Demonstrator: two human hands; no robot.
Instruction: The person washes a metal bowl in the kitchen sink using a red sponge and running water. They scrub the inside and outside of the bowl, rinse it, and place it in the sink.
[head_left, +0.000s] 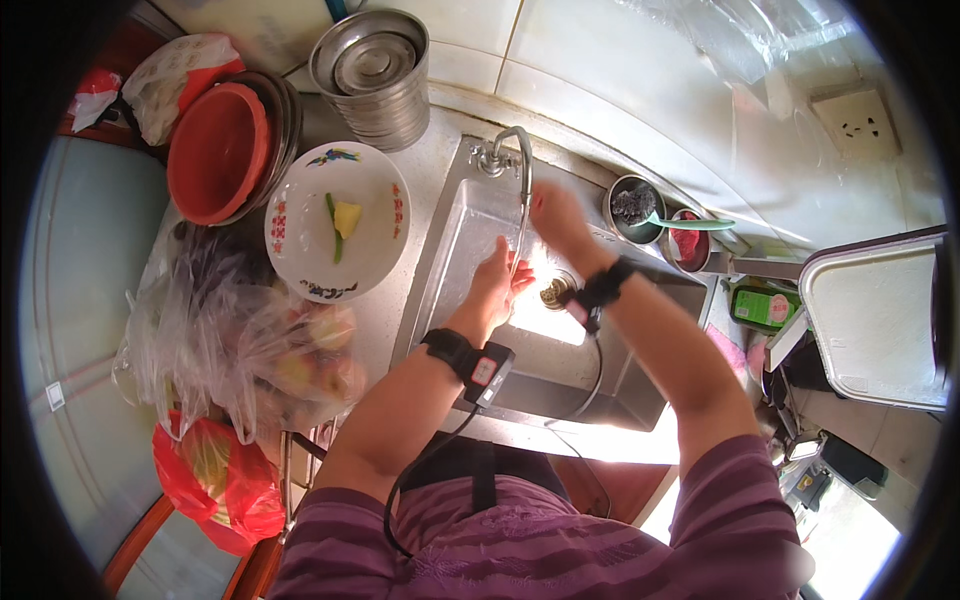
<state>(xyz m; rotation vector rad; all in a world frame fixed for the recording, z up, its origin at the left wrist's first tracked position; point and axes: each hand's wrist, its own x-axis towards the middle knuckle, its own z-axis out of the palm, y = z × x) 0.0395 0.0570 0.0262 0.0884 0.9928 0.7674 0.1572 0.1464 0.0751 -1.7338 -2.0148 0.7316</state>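
The left hand (492, 287) is inside the sink (470, 215), fingers loosely spread beneath the tap (526, 160), with nothing visible in its grasp. The tap rises at the sink's far left corner and arches over the basin. The right hand (557, 215) is a blur at the sink's far side, close by the tap; I cannot tell whether it is clenched, loose or grasping anything. The step looks like rinsing, though glare hides whether water runs. The next move probably calls for drawing both hands clear of the tap without knocking it.

For room, left of the sink the bench (390, 302) is crowded: a clear bag (220, 320), a red bowl (212, 155), a white bowl (300, 215) and a steel stack (388, 125) leave only a narrow strip beside its rim. Within the sink, open space lies around the drain (552, 292), but a cable (598, 375) trails over its near part. Beyond the sink's far right edge stand two cups (640, 238), a green handle (700, 225) sticking out rightward.
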